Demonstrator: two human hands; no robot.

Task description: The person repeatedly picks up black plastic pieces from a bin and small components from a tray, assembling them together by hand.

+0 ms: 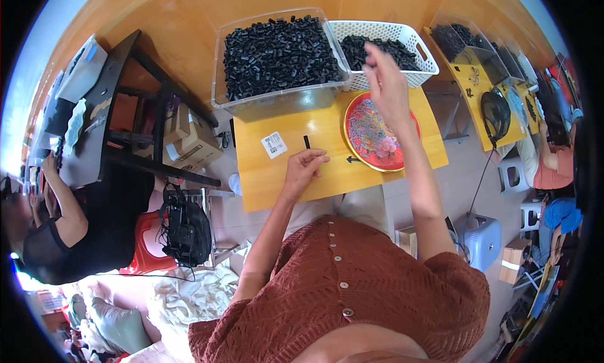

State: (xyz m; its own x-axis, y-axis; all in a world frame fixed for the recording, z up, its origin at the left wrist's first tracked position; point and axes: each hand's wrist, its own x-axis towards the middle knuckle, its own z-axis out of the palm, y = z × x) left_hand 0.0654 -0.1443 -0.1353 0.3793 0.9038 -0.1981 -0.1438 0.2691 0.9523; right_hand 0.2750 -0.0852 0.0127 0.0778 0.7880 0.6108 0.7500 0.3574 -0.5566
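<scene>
My left hand (304, 170) is low over the yellow table, its fingers curled in toward the thumb; whatever they may hold is hidden. Just beyond its knuckles is a small black strip-like piece (306, 142). My right hand (388, 86) is raised at the front of the white perforated basket (430, 60), with thumb and fingers apart and nothing visible between them. Small black plastic parts (408, 56) lie in that basket. Below my right wrist is a round red tray (353, 136) with tiny silvery pieces (368, 125) scattered over its flower pattern. Another small black part (353, 159) lies beside the tray.
A large clear bin (283, 100) heaped with black parts (277, 58) stands at the table's back. A white printed label (274, 145) lies on the yellow table (261, 190). People work at a dark table (94, 130) on the left and a yellow one (484, 114) on the right.
</scene>
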